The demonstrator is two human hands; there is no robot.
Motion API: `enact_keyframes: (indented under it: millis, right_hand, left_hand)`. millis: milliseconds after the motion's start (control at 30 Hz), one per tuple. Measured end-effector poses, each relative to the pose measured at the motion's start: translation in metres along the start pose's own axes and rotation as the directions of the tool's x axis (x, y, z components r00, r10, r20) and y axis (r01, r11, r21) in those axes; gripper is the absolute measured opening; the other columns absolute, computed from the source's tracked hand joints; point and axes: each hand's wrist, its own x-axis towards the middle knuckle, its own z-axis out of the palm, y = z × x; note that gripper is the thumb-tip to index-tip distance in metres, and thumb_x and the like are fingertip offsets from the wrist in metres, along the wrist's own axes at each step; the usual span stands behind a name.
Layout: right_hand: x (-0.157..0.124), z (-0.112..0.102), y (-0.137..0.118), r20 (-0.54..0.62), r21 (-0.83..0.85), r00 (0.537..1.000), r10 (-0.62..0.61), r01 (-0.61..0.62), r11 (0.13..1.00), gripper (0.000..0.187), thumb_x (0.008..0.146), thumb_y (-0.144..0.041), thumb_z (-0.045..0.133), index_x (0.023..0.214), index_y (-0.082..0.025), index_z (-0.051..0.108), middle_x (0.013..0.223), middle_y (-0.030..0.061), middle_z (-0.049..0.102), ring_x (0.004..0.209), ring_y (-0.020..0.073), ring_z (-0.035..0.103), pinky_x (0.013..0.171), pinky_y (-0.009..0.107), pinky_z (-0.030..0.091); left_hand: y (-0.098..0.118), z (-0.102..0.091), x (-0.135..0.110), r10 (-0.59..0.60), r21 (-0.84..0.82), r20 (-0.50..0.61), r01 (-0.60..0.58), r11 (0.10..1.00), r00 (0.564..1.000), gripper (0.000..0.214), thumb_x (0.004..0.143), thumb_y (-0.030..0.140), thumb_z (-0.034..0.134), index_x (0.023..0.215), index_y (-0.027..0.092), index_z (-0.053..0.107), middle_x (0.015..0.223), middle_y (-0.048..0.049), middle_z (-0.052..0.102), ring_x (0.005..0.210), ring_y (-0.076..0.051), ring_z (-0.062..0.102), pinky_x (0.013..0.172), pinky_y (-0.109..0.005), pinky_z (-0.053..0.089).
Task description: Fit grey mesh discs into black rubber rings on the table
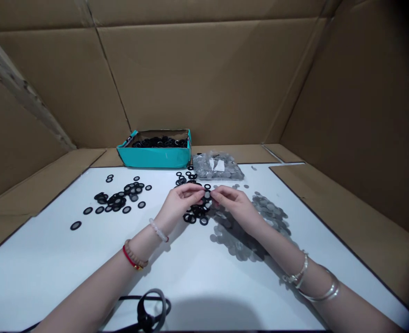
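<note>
My left hand (182, 203) and my right hand (232, 207) meet above the white sheet, their fingertips pinching a small black rubber ring (207, 195) from both sides. Something pale may sit in the ring, but the fingers hide it. Just below the hands lies a heap of black rings (195, 213). Another loose group of black rings (118, 200) lies to the left. Grey mesh-like metal discs (269, 212) spread under and beyond my right hand.
A teal cardboard box (155, 159) holding black rings stands at the back of the white sheet (197, 277). A plastic bag of grey discs (217, 166) lies next to it. Cardboard walls (207, 78) surround the area. A black cable (149, 309) lies at the near edge.
</note>
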Motion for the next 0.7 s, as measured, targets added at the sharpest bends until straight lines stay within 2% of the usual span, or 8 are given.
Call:
enact_keyframes:
  millis: [167,367,467,700]
  right_hand:
    - [-0.0009,0.0022,0.002,0.081,0.302,0.989,0.127,-0.146,0.942,0.02,0.073,-0.037,0.063,0.074,-0.018,0.06,0.071,-0.0018,0.051,0.066,0.0109,0.048,0.068,0.025,0.041]
    - [-0.0041,0.0055,0.0002,0.247,0.526,0.96,0.128,-0.244,0.814,0.017,0.077,-0.033,0.06,0.071,-0.017,0.058,0.068,-0.0017,0.046,0.064,0.0106,0.045,0.064,0.025,0.04]
    - [-0.0053,0.006,-0.0002,0.272,0.548,0.951,0.145,-0.277,0.789,0.014,0.077,-0.032,0.06,0.074,-0.018,0.059,0.069,-0.0014,0.045,0.064,0.0109,0.043,0.064,0.025,0.04]
    - [-0.0082,0.0063,0.001,0.318,0.52,0.94,0.123,-0.281,0.807,0.019,0.075,-0.034,0.062,0.07,-0.017,0.055,0.065,-0.0027,0.041,0.063,0.0113,0.042,0.061,0.025,0.038]
  left_hand:
    - [-0.0009,-0.0004,-0.0021,-0.094,-0.17,0.048,0.101,0.98,0.994,0.026,0.064,0.027,0.072,0.084,0.012,0.064,0.075,-0.0024,0.064,0.068,-0.01,0.058,0.073,-0.025,0.045]
    - [0.0025,0.0034,-0.0056,-0.108,-0.272,0.124,0.139,0.952,0.986,0.023,0.065,0.027,0.072,0.082,0.013,0.065,0.078,-0.0028,0.064,0.07,-0.01,0.058,0.072,-0.022,0.045]
    - [0.0027,0.0042,-0.0059,-0.118,-0.299,0.172,0.166,0.94,0.978,0.022,0.065,0.027,0.072,0.082,0.014,0.065,0.077,-0.0034,0.065,0.072,-0.012,0.059,0.072,-0.023,0.046]
    - [-0.0004,0.004,-0.0098,-0.102,-0.338,0.293,0.203,0.919,0.951,0.023,0.067,0.029,0.071,0.085,0.016,0.063,0.076,-0.0029,0.066,0.067,-0.013,0.062,0.072,-0.028,0.047]
